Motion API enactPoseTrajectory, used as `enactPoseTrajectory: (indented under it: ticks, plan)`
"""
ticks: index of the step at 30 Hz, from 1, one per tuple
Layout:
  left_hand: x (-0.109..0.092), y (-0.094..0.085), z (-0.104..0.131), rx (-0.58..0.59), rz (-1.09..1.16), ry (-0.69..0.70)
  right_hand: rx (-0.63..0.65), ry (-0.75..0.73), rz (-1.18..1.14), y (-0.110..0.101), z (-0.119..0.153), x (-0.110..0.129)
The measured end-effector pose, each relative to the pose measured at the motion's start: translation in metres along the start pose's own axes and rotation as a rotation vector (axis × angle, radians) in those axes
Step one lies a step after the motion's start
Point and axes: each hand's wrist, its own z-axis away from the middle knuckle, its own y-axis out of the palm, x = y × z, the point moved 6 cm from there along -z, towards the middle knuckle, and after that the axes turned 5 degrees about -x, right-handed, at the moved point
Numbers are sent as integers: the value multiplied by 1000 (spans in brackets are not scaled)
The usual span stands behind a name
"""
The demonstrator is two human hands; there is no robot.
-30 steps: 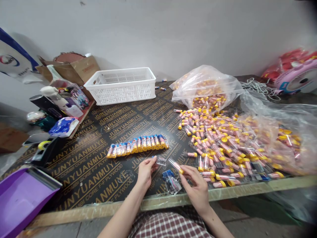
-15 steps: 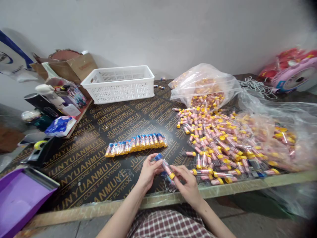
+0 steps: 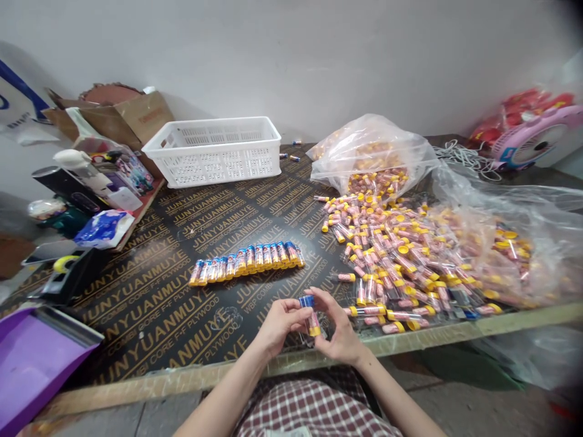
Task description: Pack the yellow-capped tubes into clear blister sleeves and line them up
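Close to the table's front edge, a small clear tube (image 3: 313,321) with pink contents, a yellow cap at its lower end and blue at its upper end is held between my hands. My left hand (image 3: 279,326) pinches it from the left with thumb and fingers. My right hand (image 3: 340,335) spans it lengthwise, index finger at the blue end and thumb by the yellow end. Beyond them, a slanting row of blue-and-yellow tubes (image 3: 246,262) lies side by side. A loose heap of yellow-capped tubes (image 3: 392,243) spreads to the right of my right hand.
A white plastic basket (image 3: 214,164) stands at the back against the wall. Plastic bags (image 3: 382,145) of tubes sit behind the heap. A pink fan (image 3: 531,142) is at far right. Bottles, a box and a purple dustpan (image 3: 36,370) occupy the left.
The tube has turned from a slant to nearly upright. My right hand has shifted from its yellow end to span both ends. The view has moved slightly.
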Motion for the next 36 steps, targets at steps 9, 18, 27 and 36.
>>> enactPoseTrajectory:
  ticks: [9,18,27,36]
  plan:
    - [1,1,2,-29,7,-14,-53,-20,-47,-1,3,-2]
    - [0,2,4,-27,10,-14,-69,-17,-59,1,3,-3]
    - [0,2,4,-21,17,-11,-63,-20,-75,1,2,-2]
    - [-31,-36,-6,-201,-125,143,-9,15,223,-16,-16,-8]
